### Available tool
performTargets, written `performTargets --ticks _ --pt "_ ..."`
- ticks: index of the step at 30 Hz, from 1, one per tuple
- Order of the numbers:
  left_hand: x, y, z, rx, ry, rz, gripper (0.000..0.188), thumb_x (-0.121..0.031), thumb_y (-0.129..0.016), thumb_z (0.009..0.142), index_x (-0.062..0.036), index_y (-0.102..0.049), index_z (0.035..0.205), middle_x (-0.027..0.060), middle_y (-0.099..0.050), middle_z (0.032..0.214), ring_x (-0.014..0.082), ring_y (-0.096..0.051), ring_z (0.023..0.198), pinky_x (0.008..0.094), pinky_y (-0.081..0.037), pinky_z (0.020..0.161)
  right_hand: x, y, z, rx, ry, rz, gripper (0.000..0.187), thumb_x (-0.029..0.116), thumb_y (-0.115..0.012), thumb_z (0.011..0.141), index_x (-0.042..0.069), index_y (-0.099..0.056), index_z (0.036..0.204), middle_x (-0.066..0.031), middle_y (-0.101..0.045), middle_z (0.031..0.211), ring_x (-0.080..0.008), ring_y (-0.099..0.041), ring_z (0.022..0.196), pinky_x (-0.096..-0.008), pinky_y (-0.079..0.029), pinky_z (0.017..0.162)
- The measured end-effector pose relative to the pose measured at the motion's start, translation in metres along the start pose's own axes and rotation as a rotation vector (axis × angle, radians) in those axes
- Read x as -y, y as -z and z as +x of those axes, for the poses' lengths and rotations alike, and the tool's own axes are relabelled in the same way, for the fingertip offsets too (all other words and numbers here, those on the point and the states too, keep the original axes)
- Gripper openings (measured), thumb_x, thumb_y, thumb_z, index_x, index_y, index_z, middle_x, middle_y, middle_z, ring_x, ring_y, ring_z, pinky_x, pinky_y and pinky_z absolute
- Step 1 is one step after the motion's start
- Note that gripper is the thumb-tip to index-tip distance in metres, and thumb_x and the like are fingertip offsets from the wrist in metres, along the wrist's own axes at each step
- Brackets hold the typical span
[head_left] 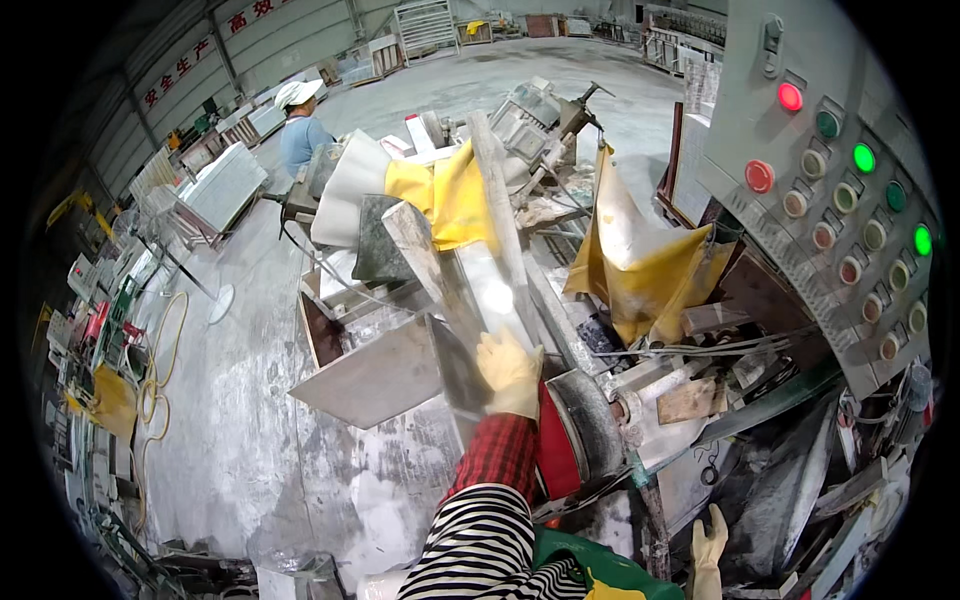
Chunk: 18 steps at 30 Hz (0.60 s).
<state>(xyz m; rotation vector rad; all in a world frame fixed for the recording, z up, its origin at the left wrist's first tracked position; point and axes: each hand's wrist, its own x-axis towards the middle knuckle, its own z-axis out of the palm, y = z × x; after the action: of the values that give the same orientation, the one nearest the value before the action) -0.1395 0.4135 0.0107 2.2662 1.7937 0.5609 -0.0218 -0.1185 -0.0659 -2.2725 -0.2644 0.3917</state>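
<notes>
Spreading across the left and far side, the concrete floor (240,370) is showing a grey, powdery surface with chalky pale patches. To its right, a machine (560,310) is stretching from near to far, its metal rails and blocky housings wearing a coat of whitish dust. Farther right, a flat grey control panel (750,120) is carrying slanting rows of round buttons, a few glowing red or green. A creased yellow sheet (640,290) is sagging in stiff folds below and left of the panel, partly whitened, while a cleaner yellow cover (445,200) is draping over the machine's far part. On the left, a thin, straight-edged grey plate (375,370) is leaning outward above the floor. Two long, rough beams, a left beam (425,255) and a right beam (497,190), are flanking the middle.

Between those beams, a pale strip (480,270) is lying lengthwise, looking flat and smooth, with a bright glare whitening its near part; its exact material is not showing clearly.

Wearing a cream glove, the left hand (509,372) is resting palm down at the strip's near end, fingers reaching forward and slightly parted; whether they are gripping anything underneath, I cannot tell. The gloved right hand (708,552) is hanging low at the near right, thumb and fingers standing apart, visibly grasping nothing.
</notes>
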Motion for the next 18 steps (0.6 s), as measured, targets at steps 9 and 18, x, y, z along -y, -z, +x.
performTargets --ticks 9,18 --pt "-0.029 0.018 0.003 0.083 0.217 -0.155 0.091 -0.036 -0.087 0.069 -0.0101 -0.043 0.145 0.0219 -0.063 0.120 0.0377 -0.059 0.117 0.0434 -0.048 0.102 -0.035 -0.018 -0.021 0.103 -0.178 0.066 0.058 0.010 -0.067 0.088 -0.007 -0.052 0.142 -0.0258 -0.057 0.141 -0.0357 -0.056 0.131 -0.0405 -0.044 0.112" --pt "-0.049 0.025 -0.009 0.107 0.292 -0.204 0.093 -0.023 -0.086 0.073 -0.0148 -0.036 0.152 0.0197 -0.058 0.127 0.0366 -0.062 0.115 0.0441 -0.053 0.096 -0.086 -0.013 -0.054 -0.045 -0.341 0.239 0.054 0.007 -0.068 0.089 -0.005 -0.054 0.140 -0.0204 -0.060 0.138 -0.0297 -0.060 0.126 -0.0386 -0.047 0.109"
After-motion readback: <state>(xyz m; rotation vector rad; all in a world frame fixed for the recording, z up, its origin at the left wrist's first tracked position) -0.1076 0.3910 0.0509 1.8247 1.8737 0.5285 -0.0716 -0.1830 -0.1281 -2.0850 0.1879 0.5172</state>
